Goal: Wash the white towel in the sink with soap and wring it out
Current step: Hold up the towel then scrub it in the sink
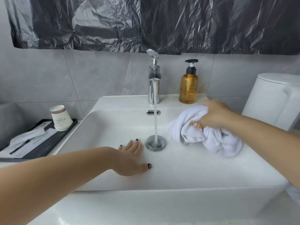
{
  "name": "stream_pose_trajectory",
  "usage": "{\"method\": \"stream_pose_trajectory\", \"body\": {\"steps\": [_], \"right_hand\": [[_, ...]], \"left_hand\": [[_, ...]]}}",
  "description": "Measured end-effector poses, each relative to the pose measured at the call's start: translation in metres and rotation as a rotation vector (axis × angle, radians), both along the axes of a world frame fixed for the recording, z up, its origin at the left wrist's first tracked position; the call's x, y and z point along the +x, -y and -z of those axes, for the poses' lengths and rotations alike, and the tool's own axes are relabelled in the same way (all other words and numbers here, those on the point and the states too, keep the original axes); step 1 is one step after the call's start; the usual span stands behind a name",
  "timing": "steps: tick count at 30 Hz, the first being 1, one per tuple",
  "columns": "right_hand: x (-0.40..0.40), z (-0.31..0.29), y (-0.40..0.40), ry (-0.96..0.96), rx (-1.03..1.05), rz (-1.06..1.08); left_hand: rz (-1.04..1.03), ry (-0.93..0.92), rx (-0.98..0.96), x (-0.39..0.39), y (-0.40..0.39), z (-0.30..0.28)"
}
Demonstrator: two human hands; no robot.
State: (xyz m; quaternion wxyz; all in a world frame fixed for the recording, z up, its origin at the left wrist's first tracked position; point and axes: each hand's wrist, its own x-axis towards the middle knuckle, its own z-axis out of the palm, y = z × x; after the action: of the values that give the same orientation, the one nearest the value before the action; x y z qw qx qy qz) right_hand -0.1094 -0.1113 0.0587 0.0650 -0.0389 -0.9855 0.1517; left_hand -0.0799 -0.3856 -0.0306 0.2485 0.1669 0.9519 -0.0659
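The white towel, bunched up with an orange mark on it, hangs over the right side of the white sink. My right hand grips its upper part. My left hand lies flat with fingers spread on the basin floor, just left of the chrome drain. Water runs in a steady stream from the chrome tap onto the drain. An amber soap bottle with a black pump stands on the sink's back ledge, right of the tap.
A black tray left of the sink holds stacked paper cups and wrapped sachets. A white toilet tank stands at the right. Black plastic sheeting covers the wall above.
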Motion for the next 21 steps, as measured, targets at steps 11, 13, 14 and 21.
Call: {"method": "stream_pose_trajectory", "body": {"steps": [11, 13, 14, 21], "right_hand": [[0.006, 0.016, 0.006, 0.235, 0.183, -0.058], [0.003, 0.019, 0.004, 0.337, 0.232, -0.052], [0.001, 0.02, 0.002, 0.38, 0.256, -0.047], [-0.019, 0.026, -0.004, 0.569, 0.331, -0.104]], "left_hand": [[0.427, 0.091, 0.077, 0.026, -0.002, -0.002], [0.546, -0.032, 0.041, 0.017, -0.005, 0.001], [0.588, -0.117, 0.042, 0.01, -0.004, 0.0], [-0.109, -0.407, 0.793, -0.05, -0.04, -0.017]]}}
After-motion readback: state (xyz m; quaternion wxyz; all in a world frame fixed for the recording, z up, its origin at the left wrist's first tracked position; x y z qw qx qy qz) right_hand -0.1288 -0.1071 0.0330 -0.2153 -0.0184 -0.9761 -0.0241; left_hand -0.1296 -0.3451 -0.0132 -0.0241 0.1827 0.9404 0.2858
